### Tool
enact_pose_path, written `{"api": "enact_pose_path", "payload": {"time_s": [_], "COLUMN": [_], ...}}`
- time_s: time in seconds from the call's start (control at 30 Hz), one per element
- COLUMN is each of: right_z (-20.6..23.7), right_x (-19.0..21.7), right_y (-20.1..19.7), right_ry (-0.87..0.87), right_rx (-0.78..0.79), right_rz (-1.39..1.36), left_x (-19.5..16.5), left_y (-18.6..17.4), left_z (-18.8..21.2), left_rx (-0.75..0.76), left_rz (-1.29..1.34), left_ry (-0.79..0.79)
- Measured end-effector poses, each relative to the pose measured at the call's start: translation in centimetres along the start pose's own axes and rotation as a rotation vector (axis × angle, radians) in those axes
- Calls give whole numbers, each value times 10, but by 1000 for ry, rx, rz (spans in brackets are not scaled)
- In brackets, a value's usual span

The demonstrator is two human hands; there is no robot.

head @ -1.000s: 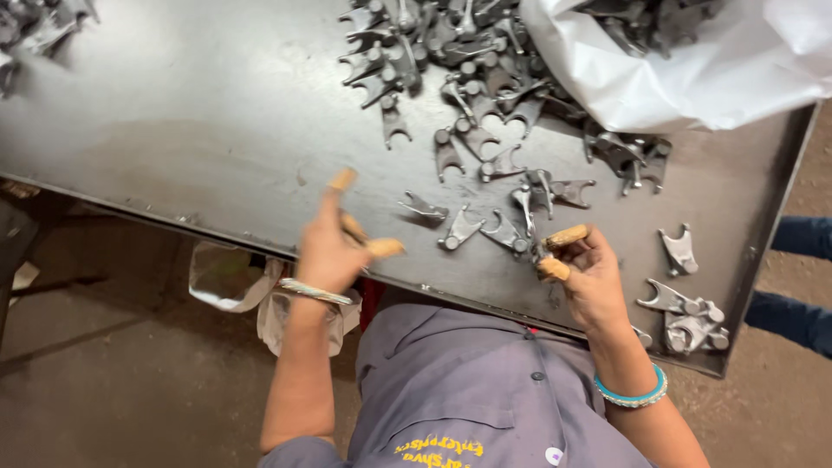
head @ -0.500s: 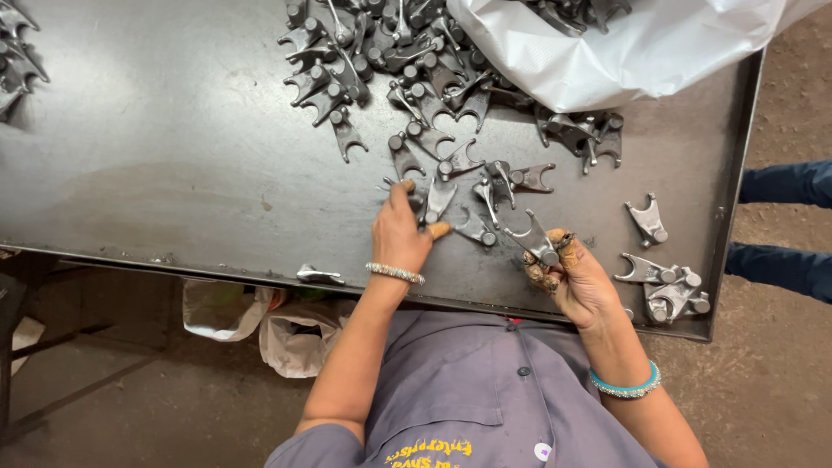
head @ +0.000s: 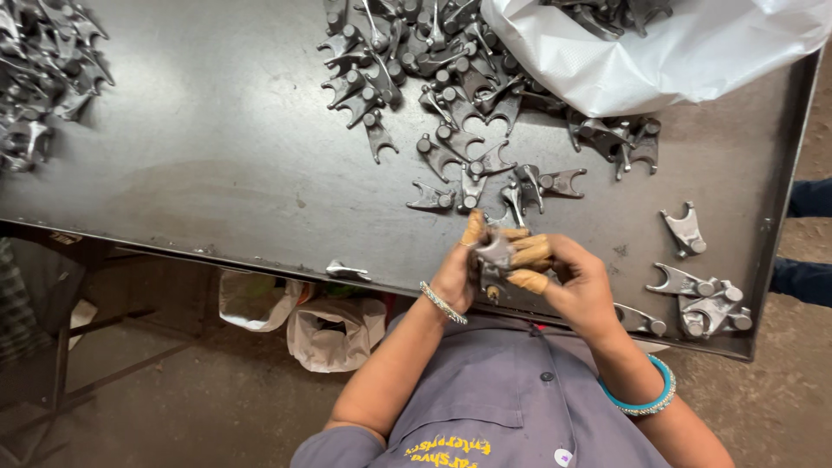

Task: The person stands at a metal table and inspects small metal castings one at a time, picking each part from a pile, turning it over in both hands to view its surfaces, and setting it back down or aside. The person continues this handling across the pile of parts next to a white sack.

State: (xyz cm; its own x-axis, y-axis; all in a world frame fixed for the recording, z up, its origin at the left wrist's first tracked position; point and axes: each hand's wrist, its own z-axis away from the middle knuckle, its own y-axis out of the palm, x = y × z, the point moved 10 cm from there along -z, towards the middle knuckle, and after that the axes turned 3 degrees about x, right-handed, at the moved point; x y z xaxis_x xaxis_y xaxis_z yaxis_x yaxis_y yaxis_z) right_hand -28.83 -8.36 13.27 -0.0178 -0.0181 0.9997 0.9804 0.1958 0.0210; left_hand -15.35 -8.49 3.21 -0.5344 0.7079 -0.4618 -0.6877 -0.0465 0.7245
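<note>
Fork [head: 494, 253] held over desk [head: 217, 182] near edge, pinched between both hands. Left hand [head: 458, 270] clasped on left side, right hand [head: 579, 282] on right. Long axis unclear.

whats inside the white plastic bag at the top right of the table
The white plastic bag shows more grey metal fork parts at its open mouth; the rest is hidden by the plastic.

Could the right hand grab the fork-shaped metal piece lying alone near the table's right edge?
Probably yes. That lone piece lies in the open on the table, nothing on it, just past the right hand. But both hands now hold another metal part, so the right hand would have to let go first.
</note>
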Motion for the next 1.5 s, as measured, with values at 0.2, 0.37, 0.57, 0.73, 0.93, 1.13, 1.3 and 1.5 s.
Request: {"api": "enact_pose_path", "payload": {"time_s": [0.2,0.37,0.57,0.73,0.93,1.13,1.3,1.5], "right_z": [-17,-31,-34,-24,7,22,29,25], "right_x": [21,26,14,-8,-33,-97,-103,-77], "right_y": [-4,21,31,-1,-35,-44,-39,-63], "right_ry": [153,-31,-153,-18,43,409,447,279], "right_rx": [-241,-235,-183,-176,-235,-133,-37,-196], "right_rz": [613,977,991,744,254,-818,-1042,-569], "left_x": [-32,-69,-75,-70,-62,-46,-31,-16], "left_y": [-30,-41,-24,-20,-16,4,15,15], "left_z": [3,22,23,19,11,3,2,-2], "left_rx": [127,103,130,145,146,209,233,207], "left_rz": [67,55,83,87,50,50,42,-38], "left_ry": [152,188,130,95,68,23,-22,-72]}}
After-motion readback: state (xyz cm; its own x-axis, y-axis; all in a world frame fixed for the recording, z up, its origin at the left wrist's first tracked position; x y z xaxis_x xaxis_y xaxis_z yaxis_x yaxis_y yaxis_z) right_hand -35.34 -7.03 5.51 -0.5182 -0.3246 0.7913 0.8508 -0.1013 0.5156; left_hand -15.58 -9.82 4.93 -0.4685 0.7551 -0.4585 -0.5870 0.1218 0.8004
